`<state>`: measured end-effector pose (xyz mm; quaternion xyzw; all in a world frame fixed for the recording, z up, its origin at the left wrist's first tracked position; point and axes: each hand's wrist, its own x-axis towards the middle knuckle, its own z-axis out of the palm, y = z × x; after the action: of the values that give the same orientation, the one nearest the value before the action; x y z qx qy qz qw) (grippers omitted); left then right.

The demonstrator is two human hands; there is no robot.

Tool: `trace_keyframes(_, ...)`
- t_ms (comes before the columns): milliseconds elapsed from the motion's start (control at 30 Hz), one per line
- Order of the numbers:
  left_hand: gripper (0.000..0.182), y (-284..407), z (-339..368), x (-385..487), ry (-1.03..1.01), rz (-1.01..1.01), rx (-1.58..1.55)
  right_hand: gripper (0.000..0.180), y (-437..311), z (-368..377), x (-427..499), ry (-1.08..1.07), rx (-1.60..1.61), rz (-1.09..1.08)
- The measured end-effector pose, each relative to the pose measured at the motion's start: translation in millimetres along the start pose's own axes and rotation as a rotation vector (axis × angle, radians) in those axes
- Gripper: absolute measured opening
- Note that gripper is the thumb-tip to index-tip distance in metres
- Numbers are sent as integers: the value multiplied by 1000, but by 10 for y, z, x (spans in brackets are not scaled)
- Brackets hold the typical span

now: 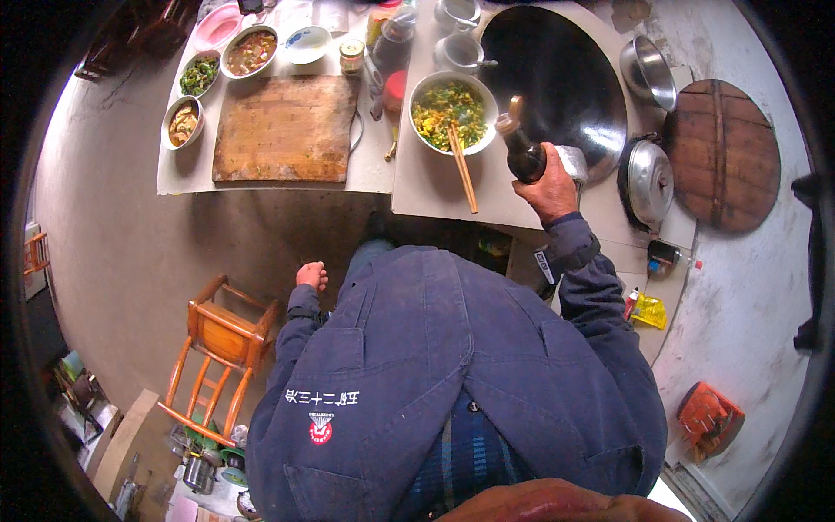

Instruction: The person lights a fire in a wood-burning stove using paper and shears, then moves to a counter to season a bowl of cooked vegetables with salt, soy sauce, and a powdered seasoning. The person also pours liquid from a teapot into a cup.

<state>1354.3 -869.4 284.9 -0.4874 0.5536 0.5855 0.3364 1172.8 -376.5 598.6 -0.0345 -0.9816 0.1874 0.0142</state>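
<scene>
My right hand [554, 189] grips a dark glass bottle [526, 155] with its flip cap raised, probably a sauce bottle. The bottle leans up and left, its mouth near a white bowl [485, 137] of chopped greens and yellow egg-like pieces. A pair of wooden chopsticks [463, 173] rests in this bowl, the thick ends jutting over the counter. Behind the bottle sits a big black wok [554, 78], its inside dark. My left hand [312, 276] hangs low beside my body, fingers curled, with nothing visible in it.
A wooden cutting board [284, 130] lies on the left table near several bowls of food, including a stew bowl [250, 52]. A lidded pot [651, 183] and a round wooden lid [724, 156] stand right of the wok. Below left is a wooden chair [228, 333].
</scene>
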Motion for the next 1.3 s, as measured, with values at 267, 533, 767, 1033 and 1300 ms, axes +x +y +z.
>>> trace_keyframes(267, 12, 79, 22, -9, -44, -16, -34, 78, 31, -10, -1, 4, -28, -13)
trace_keyframes(533, 13, 44, 38, -11, 4, -26, -20, 78, 43, -13, -21, -43, -7, 48)
trace_keyframes(767, 12, 69, 35, -49, -53, -18, -45, 80, 16, 25, -76, 28, 11, -5)
trace_keyframes(1033, 12, 28, 9, 31, -13, -35, -9, 85, 24, 27, -135, 77, 292, 75)
trace_keyframes(1300, 23, 62, 62, 41, -111, -57, -95, 87, 299, 230, -245, 209, 856, 57)
